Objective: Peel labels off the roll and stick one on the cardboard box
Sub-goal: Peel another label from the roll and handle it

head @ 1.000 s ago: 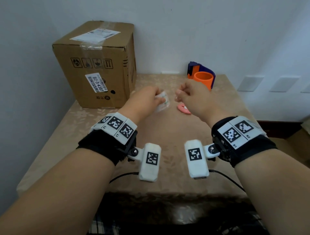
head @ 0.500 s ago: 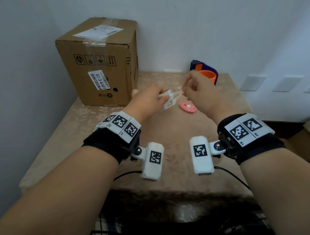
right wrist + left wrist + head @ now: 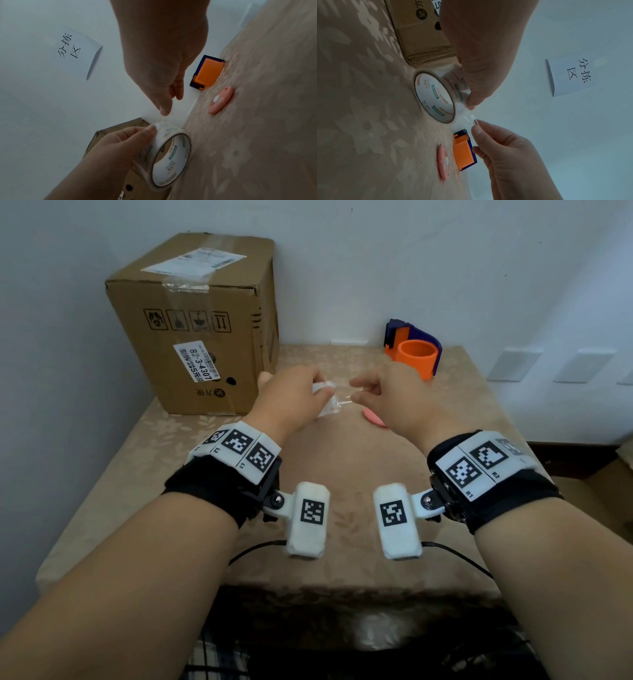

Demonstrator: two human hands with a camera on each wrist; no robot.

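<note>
The left hand [image 3: 291,395] grips a roll of clear tape [image 3: 436,97] above the table [image 3: 171,474], thumb pressed on its outer turn. The right hand [image 3: 394,398] pinches the free end [image 3: 471,119], drawn out only a short way between the two hands. The cardboard box [image 3: 205,337] stands to the left against the wall, bearing only its own printed labels. Nothing looks cut or stuck yet. A pink cutter [image 3: 221,100] and an orange tape dispenser [image 3: 414,350] lie nearby.
</note>
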